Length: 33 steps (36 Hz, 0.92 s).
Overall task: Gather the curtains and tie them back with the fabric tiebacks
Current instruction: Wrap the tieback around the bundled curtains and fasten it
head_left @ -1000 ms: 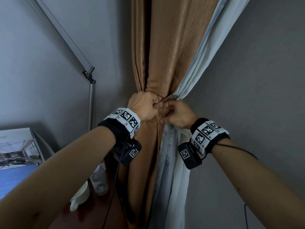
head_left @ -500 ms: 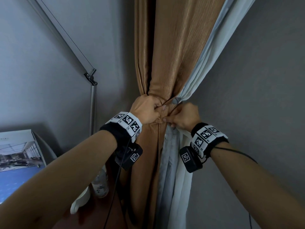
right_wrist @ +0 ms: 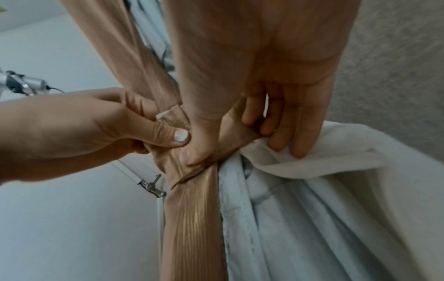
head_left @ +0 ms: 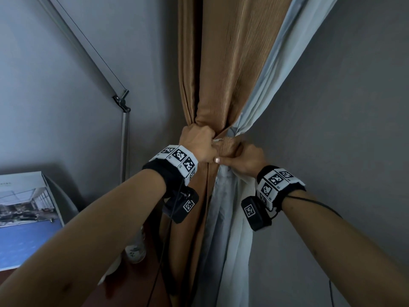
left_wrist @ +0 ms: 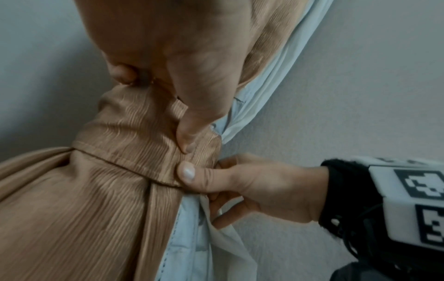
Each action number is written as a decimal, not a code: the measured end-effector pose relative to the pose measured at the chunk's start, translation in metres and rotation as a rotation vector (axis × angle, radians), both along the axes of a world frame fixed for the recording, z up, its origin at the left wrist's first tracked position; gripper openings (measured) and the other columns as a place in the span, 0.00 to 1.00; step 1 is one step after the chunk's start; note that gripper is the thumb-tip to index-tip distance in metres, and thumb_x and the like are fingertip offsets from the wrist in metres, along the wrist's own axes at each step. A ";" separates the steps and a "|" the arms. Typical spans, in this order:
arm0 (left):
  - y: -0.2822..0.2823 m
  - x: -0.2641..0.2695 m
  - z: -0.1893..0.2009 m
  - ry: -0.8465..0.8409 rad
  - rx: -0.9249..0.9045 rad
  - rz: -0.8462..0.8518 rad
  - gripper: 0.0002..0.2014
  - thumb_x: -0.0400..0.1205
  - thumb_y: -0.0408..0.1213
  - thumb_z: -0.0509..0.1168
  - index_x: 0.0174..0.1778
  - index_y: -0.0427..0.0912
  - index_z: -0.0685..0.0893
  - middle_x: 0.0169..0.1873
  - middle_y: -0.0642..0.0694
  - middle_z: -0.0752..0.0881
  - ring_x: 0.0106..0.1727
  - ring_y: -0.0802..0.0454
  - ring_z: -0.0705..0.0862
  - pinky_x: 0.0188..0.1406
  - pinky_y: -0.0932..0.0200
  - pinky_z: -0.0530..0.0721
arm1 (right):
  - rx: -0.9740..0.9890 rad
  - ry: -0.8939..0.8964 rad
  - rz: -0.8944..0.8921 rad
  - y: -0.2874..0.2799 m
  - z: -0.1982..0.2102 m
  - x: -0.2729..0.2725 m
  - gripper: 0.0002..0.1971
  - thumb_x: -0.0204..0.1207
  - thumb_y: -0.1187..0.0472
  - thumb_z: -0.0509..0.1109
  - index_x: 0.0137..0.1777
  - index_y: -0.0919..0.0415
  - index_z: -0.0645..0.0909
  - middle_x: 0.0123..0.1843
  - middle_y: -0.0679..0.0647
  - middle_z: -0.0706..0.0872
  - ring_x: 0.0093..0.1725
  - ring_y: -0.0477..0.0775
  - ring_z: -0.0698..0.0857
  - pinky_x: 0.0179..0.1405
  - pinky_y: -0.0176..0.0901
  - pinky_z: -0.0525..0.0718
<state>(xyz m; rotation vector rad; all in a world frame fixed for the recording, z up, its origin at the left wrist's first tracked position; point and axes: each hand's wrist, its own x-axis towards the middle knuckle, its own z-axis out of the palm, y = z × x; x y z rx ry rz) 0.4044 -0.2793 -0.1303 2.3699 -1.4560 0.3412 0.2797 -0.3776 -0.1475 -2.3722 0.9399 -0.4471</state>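
A brown pleated curtain (head_left: 223, 69) hangs in the corner, gathered to a narrow waist, with a white sheer curtain (head_left: 230, 218) bunched on its right. A brown fabric tieback (left_wrist: 134, 152) wraps round the waist. My left hand (head_left: 210, 149) grips the tieback's end from the left, its thumb (left_wrist: 190, 136) pressing on the band. My right hand (head_left: 230, 158) pinches the band from the right, with its thumb (left_wrist: 187, 171) on the front. Its fingers (right_wrist: 276, 131) reach behind, against the sheer fabric. How the band's ends join is hidden under the hands.
A grey wall (head_left: 332, 129) runs close on the right. To the left stands a metal pole with a clamp joint (head_left: 122, 103) and a picture board (head_left: 22, 207). A bottle (head_left: 135, 251) and a white cup (head_left: 110, 269) sit on a brown surface below my left arm.
Both hands stay at the curtain's waist and have sunk slightly in view. The right hand has shifted a little to the right while still holding the band.
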 end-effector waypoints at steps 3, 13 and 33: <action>0.000 0.000 0.003 0.024 0.033 0.021 0.11 0.79 0.47 0.65 0.34 0.46 0.79 0.43 0.45 0.88 0.51 0.42 0.85 0.53 0.52 0.72 | 0.056 0.253 0.082 -0.008 -0.003 -0.007 0.24 0.61 0.43 0.82 0.50 0.55 0.81 0.48 0.47 0.81 0.52 0.49 0.80 0.44 0.36 0.76; 0.000 0.000 0.008 0.203 0.054 0.005 0.22 0.82 0.56 0.64 0.25 0.48 0.73 0.30 0.52 0.79 0.50 0.44 0.84 0.62 0.47 0.75 | -0.015 0.393 0.093 -0.009 -0.037 0.016 0.09 0.70 0.61 0.69 0.48 0.64 0.82 0.46 0.54 0.86 0.45 0.52 0.85 0.35 0.35 0.80; 0.033 -0.028 -0.019 -0.101 -0.403 -0.045 0.23 0.63 0.50 0.81 0.35 0.38 0.78 0.36 0.40 0.81 0.47 0.36 0.78 0.42 0.47 0.84 | 0.081 0.196 -0.079 -0.003 -0.044 -0.012 0.20 0.57 0.52 0.82 0.46 0.57 0.81 0.52 0.55 0.82 0.55 0.54 0.82 0.50 0.40 0.81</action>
